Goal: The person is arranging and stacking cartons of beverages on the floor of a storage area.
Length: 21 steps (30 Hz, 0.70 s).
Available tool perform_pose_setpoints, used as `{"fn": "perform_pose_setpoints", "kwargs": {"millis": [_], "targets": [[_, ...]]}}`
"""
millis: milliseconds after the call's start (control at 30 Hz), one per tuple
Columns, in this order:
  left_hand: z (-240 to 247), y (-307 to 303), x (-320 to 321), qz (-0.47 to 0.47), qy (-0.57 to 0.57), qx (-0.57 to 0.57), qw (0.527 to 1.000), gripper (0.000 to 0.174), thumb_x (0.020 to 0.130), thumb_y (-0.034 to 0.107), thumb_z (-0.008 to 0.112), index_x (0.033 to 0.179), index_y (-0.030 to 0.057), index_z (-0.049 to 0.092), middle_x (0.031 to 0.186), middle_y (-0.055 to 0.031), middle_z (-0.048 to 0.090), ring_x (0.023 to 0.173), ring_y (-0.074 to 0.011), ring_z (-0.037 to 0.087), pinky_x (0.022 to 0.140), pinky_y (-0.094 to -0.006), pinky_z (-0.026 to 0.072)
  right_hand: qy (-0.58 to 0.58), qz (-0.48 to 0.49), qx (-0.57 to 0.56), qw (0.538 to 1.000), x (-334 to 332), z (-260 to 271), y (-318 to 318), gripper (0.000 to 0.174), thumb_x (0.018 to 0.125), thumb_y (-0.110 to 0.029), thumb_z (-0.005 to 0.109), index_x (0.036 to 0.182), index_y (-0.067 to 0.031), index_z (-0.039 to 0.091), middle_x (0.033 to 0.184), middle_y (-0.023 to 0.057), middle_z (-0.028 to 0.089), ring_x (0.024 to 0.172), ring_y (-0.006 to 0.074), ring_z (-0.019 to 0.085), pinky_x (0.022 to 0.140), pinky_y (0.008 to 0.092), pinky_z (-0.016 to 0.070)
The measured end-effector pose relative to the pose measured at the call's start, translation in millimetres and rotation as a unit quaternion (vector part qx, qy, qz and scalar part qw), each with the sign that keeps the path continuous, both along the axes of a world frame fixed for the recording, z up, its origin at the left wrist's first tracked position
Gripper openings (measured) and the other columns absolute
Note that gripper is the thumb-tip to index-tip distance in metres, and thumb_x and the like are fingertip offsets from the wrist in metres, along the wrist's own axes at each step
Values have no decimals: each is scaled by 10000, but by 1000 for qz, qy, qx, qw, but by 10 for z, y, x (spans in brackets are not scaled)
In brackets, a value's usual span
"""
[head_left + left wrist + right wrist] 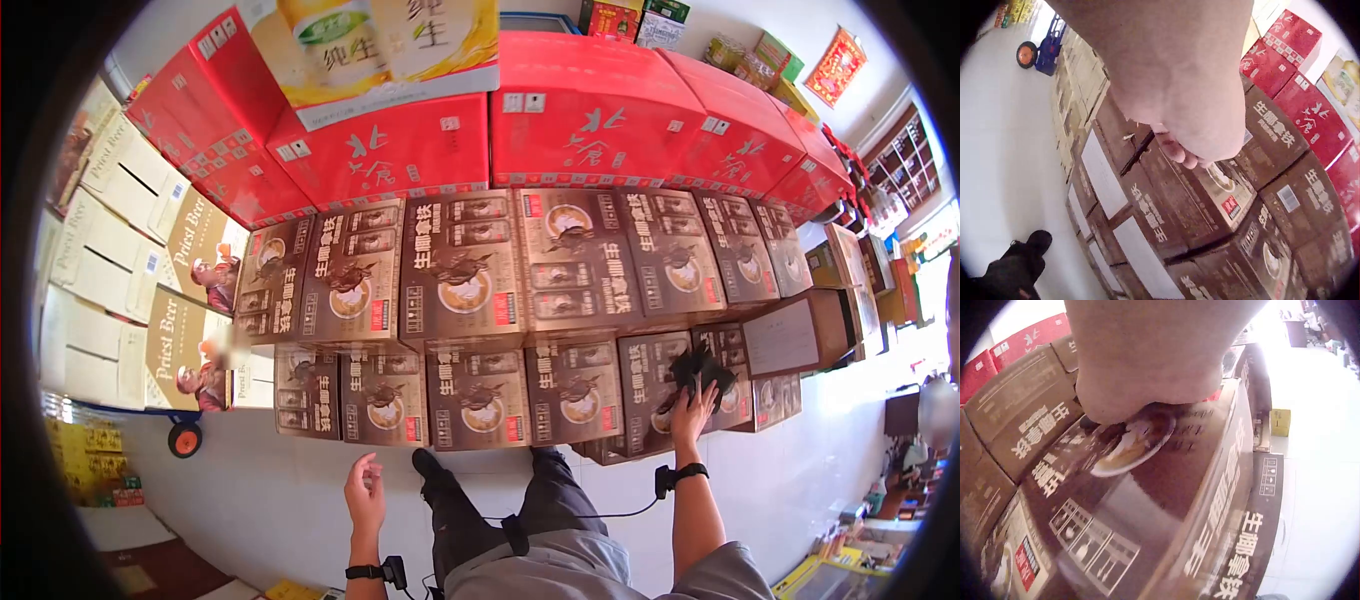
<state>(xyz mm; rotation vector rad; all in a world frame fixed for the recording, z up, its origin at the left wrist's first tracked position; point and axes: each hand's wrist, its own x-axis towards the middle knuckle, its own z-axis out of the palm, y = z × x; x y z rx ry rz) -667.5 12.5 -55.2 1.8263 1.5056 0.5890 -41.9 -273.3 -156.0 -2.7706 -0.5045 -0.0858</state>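
"Which hand is nearer the cloth, as you see it?"

"The right hand (690, 418), plainly. The left hand (365, 492) hangs just this side of the boxes, well apart from it, fingers loosely bent and nothing in them."

"And the right, what has it got?"

"Its fingers lie over the black cloth (703, 366). Whether they pinch it or only press it, I can't tell; from the wrist, the heel of the hand hides them."

"Which way does the cloth lie from that hand, then?"

"Under the fingers and a little past their tips, away from the person's body, with some poking out on the thumb side. It's too crumpled for me to give it a long axis."

"What's beneath it?"

"The front row of brown boxes (480, 400), towards the right end. That row runs left to right across the person's front, so I'd judge any shift of the cloth there suits the right hand."

"And farther back?"

"The back row of brown boxes (462, 265) first, then red boxes (595, 115) behind."
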Motion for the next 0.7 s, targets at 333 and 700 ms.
{"fn": "perform_pose_setpoints", "kwargs": {"millis": [333,700], "targets": [[-84,967,-1368,-99,-41,-120,987,347,942,-83,585,1187,49,793,1026,-101,818,853,-198,769,703,-324,582,22,112,37,993,-2342,-56,1480,465,1100,-253,635,1506,-28,660,1790,274,347,1659,526,271,1329,663,239],[162,1503,-1636,-151,-85,-80,982,304,936,-86,605,1114,45,814,1026,-100,803,853,-224,780,716,-326,599,552,416,25,722,-4930,1150,2925,309,1153,-315,647,1245,-37,746,983,148,757,903,231,684,818,438,559]]}}
